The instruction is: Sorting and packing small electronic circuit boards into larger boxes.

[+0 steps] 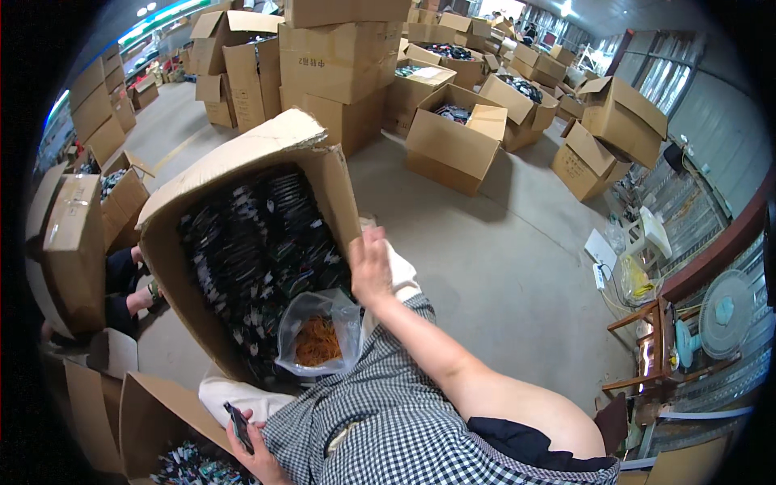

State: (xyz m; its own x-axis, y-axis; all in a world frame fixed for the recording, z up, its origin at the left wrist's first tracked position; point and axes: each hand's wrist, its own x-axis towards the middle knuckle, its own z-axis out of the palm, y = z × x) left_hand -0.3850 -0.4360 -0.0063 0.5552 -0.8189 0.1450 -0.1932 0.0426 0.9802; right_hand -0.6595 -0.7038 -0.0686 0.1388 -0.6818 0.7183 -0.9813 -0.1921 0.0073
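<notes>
My left hand (257, 454), low in the picture, grips a small black flat object (239, 425) between thumb and fingers; its exact kind cannot be made out. It is over the edge of a lower carton (166, 398) holding many small dark and white pieces. My right hand (372, 265) is beside the right wall of a large open carton (338, 190), fingers stretched out and nothing visible in them. Rows of slim black items (267, 234) fill that carton. On their near end sits a clear plastic bag (343, 323) with orange-brown rubber bands (318, 341).
Stacked cartons (339, 65) stand behind the large carton. Open filled cartons (453, 149) spread to the far right. Another person's legs (133, 303) show at left beside a carton (74, 230). A fan (725, 314) and a wooden frame (659, 343) are at right.
</notes>
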